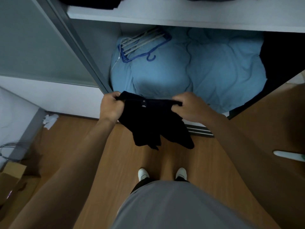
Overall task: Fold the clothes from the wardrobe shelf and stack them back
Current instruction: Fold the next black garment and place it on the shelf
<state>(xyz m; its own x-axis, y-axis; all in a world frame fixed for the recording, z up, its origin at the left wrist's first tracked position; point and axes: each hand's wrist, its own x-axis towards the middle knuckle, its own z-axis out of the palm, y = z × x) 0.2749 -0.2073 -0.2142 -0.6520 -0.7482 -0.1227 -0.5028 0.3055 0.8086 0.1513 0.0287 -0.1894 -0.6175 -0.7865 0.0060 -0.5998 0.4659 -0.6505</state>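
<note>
A black garment, likely shorts with a small button at the waistband, hangs in the air in front of the open wardrobe. My left hand grips its top edge at the left corner. My right hand grips the same edge at the right corner. The cloth is stretched between both hands and its lower part dangles loosely above the wooden floor. Dark clothes lie on the white wardrobe shelf at the top of the view, mostly cut off.
Below the shelf a light blue quilt fills the wardrobe bottom, with blue and grey hangers on it. A grey sliding door stands left, a wooden door right. Cardboard and crumpled paper lie on the floor at left.
</note>
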